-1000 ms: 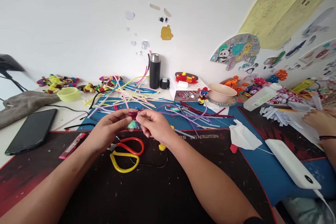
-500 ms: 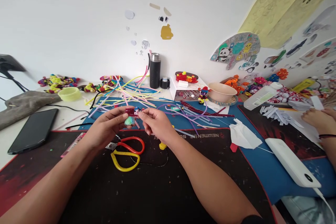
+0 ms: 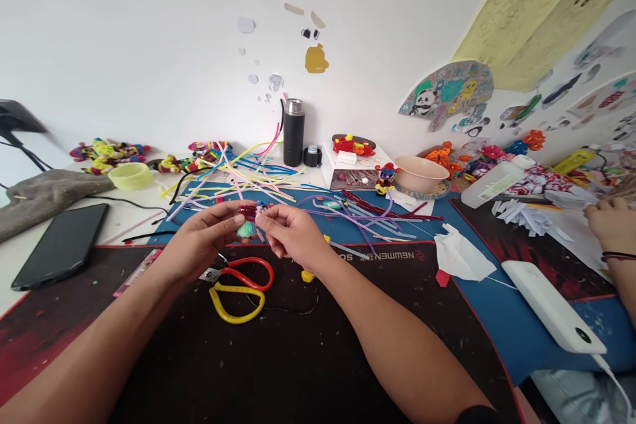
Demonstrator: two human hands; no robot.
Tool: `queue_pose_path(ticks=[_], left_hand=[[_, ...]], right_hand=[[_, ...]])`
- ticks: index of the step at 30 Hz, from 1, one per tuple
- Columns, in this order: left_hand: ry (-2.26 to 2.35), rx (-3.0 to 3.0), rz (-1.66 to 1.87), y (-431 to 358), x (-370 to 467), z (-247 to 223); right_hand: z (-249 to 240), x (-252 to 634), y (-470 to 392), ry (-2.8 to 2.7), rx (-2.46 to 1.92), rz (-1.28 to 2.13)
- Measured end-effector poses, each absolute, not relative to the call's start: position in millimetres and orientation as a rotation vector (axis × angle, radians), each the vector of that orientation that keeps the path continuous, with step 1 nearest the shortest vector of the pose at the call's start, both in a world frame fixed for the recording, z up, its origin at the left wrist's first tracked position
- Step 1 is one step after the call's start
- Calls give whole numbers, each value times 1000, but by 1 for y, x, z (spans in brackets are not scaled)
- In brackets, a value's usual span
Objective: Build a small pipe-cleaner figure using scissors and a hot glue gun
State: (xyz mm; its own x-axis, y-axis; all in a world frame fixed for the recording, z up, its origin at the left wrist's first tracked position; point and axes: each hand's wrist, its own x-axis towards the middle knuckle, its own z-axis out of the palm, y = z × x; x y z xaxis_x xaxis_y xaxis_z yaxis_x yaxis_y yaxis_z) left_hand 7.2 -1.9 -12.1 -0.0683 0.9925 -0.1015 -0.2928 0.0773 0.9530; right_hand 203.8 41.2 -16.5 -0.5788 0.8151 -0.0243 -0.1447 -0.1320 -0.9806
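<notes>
Over the far edge of a black mat [image 3: 278,371], the person's two hands are meeting around one small craft piece [image 3: 247,213], which is showing a dark red band and, below it, a fluffy end [image 3: 246,230] of green and blue. The left hand [image 3: 211,228] is pinching this piece from its left side, with the thumb and the fingers drawn narrow. The right hand [image 3: 293,232] is pinching at its right edge, also narrow; the fingers are hiding a part of the piece, so its whole shape is not showing clearly.

Just below the hands, the scissors [image 3: 211,274] are lying on the mat, with one red handle [image 3: 271,273] and one yellow handle [image 3: 238,320]. Near the right wrist, a small yellow piece [image 3: 307,275] is lying. The left forearm is partly covering a pink packet [image 3: 138,273], and farther to the left a dark phone [image 3: 62,245] is resting.

Beyond the hands, many coloured fuzzy stems [image 3: 233,177] are spreading, and behind them a black bottle [image 3: 293,136] is standing upright by the wall [image 3: 149,40]. To its right, a white box [image 3: 328,162] and a beige bowl [image 3: 421,175] are standing. On the far right, a white tissue [image 3: 462,255] is lying crumpled, and another person's hand [image 3: 609,222] is staying near some paper strips [image 3: 521,218]
</notes>
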Motion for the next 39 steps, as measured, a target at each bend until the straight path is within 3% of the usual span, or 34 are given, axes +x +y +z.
queue_pose_path(ticks=[10, 21, 39], left_hand=[[971, 818, 1292, -3, 11, -12], [911, 718, 1233, -3, 3, -10], [869, 642, 986, -7, 9, -7]], right_hand=[[-12, 205, 40, -1298, -720, 1984], [-5, 207, 44, -1311, -863, 1846], [-13, 209, 42, -1428, -694, 2007]])
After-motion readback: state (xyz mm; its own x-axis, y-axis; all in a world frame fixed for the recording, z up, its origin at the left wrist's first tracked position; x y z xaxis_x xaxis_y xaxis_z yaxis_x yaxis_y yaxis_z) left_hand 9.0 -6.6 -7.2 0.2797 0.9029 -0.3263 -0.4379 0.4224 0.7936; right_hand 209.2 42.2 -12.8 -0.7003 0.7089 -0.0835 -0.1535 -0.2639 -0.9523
